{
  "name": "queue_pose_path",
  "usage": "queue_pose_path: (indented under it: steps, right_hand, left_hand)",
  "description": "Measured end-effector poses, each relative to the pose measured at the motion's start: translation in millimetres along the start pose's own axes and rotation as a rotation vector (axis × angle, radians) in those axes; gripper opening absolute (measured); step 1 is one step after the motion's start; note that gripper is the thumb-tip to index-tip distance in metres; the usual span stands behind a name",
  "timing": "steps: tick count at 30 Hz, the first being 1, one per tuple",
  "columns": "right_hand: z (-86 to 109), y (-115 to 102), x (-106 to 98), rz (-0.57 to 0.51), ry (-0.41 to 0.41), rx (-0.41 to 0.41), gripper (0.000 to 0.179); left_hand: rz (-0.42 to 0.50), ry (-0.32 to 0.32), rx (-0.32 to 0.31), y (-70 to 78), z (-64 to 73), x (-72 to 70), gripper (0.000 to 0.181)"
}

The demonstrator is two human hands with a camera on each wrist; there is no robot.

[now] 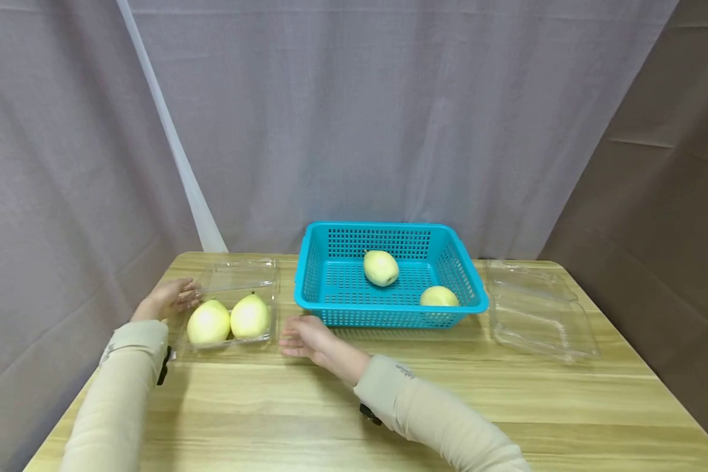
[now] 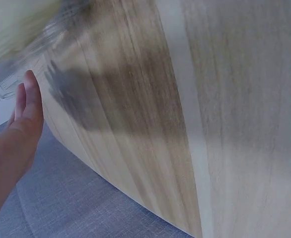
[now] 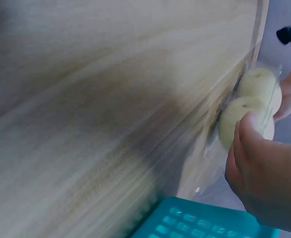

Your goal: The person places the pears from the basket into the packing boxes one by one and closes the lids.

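Two pale yellow pears [image 1: 228, 321] sit side by side in a clear plastic clamshell box [image 1: 242, 274] at the table's left, its lid folded back toward the curtain. My left hand [image 1: 168, 298] is at the box's left edge; in the left wrist view its fingers [image 2: 32, 99] extend beside the clear plastic. On the opposite side, my right hand [image 1: 311, 337] is held a little off the box's right wall, its fingers loosely bent with nothing in them. The right wrist view has that hand [image 3: 264, 168] overlapping the nearer pear [image 3: 237, 121].
A blue plastic basket [image 1: 368, 308] stands at the back middle, holding one pear [image 1: 381, 268] in its centre and another pear [image 1: 439, 297] in its front right corner. Right of it lies a second clear box [image 1: 537, 314], lid folded back. Grey curtains [image 1: 366, 118] close off the table's back.
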State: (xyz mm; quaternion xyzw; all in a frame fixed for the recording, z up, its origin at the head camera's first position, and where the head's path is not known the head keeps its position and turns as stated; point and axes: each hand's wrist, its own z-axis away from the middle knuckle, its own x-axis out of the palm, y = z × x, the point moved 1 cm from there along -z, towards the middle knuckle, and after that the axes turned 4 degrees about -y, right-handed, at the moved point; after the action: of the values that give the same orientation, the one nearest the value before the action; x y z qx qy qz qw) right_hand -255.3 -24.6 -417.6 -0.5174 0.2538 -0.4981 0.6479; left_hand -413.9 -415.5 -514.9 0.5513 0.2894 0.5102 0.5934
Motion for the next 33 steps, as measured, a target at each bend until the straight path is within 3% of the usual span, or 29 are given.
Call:
queue_pose_path:
  steps: [1,2,5,6,7,8,13,23,33]
  right_hand:
    - [-1.8,0,0,-0.012,-0.003,0.008,0.044]
    - [-3.4,0,-1,-0.021,-0.006,0.018,0.045]
    - [-7.2,0,0,-0.048,-0.033,0.047,0.047]
    - [-7.9,0,1,-0.056,-0.041,0.052,0.047]
    - [-8.4,0,1,-0.068,-0.049,0.057,0.048]
    - [-8.7,1,3,-0.084,-0.053,0.061,0.048]
    - [-8.8,2,8,-0.149,-0.053,0.070,0.050]
    - [-11.5,-4,14,-0.213,-0.052,0.063,0.045]
    - [-11.8,0,18,-0.251,-0.045,0.054,0.043]
  left_hand:
    - [-0.013,-0.007,0.000,1.7,1.7,3.3,0.045]
    - [-0.057,0.023,-0.034,10.5,10.0,18.9,0.051]
    - [-0.001,-0.004,-0.040,26.7,27.3,52.2,0.060]
    - [-0.004,0.038,-0.068,36.0,37.3,71.2,0.065]
    - [-0.014,0.061,-0.084,53.3,57.7,105.8,0.066]
    - [0.023,0.049,-0.084,56.6,61.7,113.7,0.066]
    - [-0.034,0.048,-0.081,58.8,64.5,121.1,0.055]
    - [-0.069,0.043,-0.093,60.9,65.1,123.7,0.068]
    - [-0.087,0.074,-0.121,61.3,66.2,125.3,0.069]
